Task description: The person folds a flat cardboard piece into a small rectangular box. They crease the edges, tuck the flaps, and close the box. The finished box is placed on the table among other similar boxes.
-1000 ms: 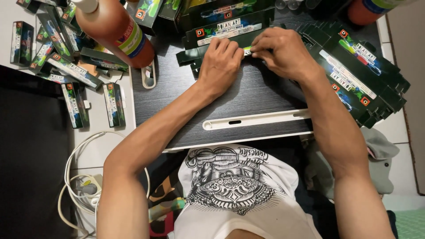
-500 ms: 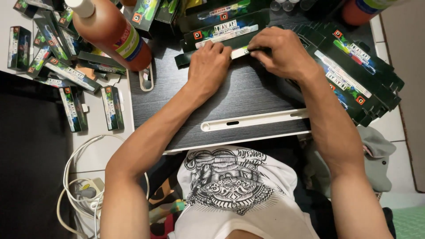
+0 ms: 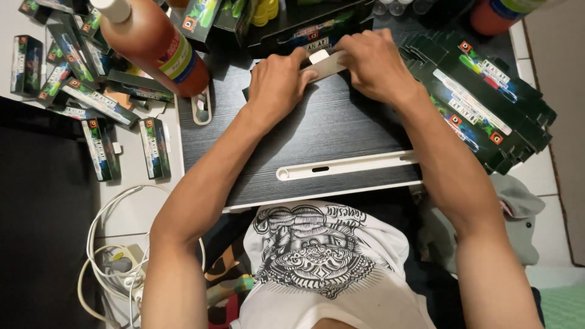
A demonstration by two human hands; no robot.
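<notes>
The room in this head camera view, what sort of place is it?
Probably a home floor used for packing by hand: a low black lap table, stacks of flat dark cartons, folded small boxes on the tiles, and a tangled white cable.

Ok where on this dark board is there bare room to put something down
The dark board is bare between the hands and the white slotted strip, flanked by both forearms. Crowded: the folded dark cartons on its right edge, the boxes scattered left, the red bottle at its top-left corner.

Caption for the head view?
Both hands, left hand and right hand, fold a carton flap over the black lap desk.
</notes>
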